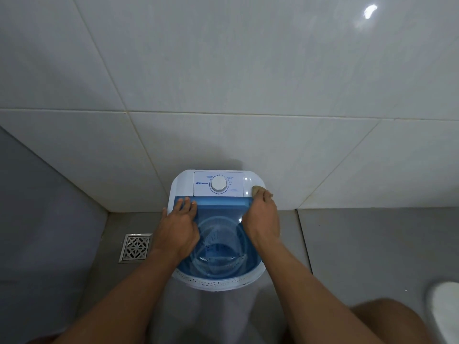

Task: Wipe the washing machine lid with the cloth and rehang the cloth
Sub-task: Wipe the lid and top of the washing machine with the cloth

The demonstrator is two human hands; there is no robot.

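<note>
Pinches the cloth (257, 189) in the right hand (262, 217) at the back right corner of the washing machine (182, 184), beside the lid (221, 211); presses the left hand (178, 227) flat on it. Looks mid-wipe; rehanging yet to come.

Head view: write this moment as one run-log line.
left hand flat on lid | right hand grips cloth at rear right | step: wipe

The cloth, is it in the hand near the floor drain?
No, the right hand grips the cloth, far from the drain; the left hand lies flat on the blue lid.
</note>
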